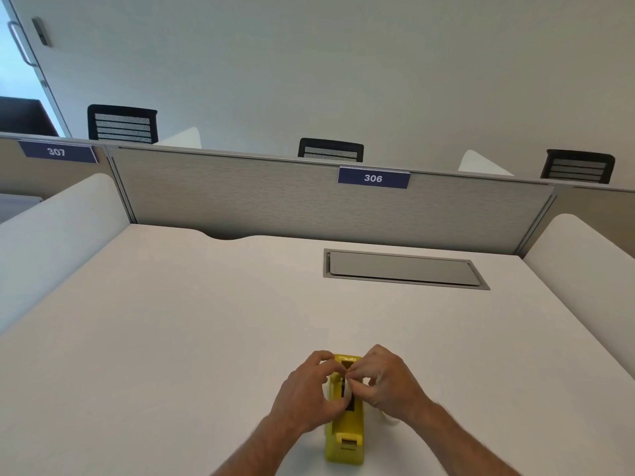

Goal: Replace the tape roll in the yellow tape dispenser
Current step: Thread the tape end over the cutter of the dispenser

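The yellow tape dispenser stands on the white desk near its front edge, cutter end toward me. A whitish tape roll sits at the dispenser's open slot, mostly hidden by fingers. My left hand grips the roll and the dispenser's left side. My right hand pinches at the top of the roll with thumb and forefinger. Something pale lies on the desk under my right wrist, mostly hidden; I cannot tell what it is.
A grey cable hatch is set into the desk at the back right. A grey partition labelled 306 closes the far side, with white side dividers left and right. Black chairs stand beyond.
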Tool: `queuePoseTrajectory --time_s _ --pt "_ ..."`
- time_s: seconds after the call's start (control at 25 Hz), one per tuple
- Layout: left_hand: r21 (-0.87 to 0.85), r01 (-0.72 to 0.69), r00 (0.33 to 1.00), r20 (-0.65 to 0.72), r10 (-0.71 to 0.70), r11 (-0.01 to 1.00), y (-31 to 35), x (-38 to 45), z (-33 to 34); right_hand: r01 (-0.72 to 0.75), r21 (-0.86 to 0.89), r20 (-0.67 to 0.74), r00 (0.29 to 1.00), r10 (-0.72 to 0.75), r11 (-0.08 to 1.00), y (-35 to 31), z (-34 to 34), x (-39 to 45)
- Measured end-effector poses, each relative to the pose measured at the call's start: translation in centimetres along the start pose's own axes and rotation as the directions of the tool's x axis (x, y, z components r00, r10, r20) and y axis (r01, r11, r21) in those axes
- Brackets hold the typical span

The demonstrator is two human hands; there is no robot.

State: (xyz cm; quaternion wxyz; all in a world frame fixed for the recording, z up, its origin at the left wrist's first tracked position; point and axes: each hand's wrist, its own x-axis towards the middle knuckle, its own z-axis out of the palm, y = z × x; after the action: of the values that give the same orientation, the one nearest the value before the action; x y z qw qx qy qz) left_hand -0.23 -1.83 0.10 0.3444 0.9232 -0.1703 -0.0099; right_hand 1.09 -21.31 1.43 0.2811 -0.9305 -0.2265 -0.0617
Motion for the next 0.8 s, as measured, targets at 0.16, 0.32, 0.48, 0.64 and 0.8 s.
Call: queuePoseTrajectory --time_s 0.16,0.32,0.48,0.64,0.8 --pt "0.007 -0.008 1.0 0.001 0.008 1.0 -0.08 -0.02 0.04 -0.018 0.015 0.022 1.0 0.018 1.0 -0.05 -0.22 0.15" --pt "0.003 -0.011 1.0 0.019 0.011 1.0 -0.17 0.13 -0.2 -0.03 -0.011 0.043 0.999 0.031 0.999 0.15 -0.03 -0.26" --pt "0.02 -0.012 1.0 0.014 0.012 1.0 -0.13 0.1 -0.15 -0.015 -0.01 0.022 1.0 0.015 1.0 0.11 0.01 -0.01" --pt "0.043 -0.008 1.0 0.017 0.007 0.999 -0.05 0.21 -0.13 -0.008 -0.006 0.029 1.0 0.008 1.0 0.09 -0.17 0.16" --pt "0.046 -0.011 1.0 0.009 0.011 0.999 -0.04 0.22 -0.17 0.001 0.0 0.029 1.0 -0.001 1.0 0.04 -0.18 0.07"
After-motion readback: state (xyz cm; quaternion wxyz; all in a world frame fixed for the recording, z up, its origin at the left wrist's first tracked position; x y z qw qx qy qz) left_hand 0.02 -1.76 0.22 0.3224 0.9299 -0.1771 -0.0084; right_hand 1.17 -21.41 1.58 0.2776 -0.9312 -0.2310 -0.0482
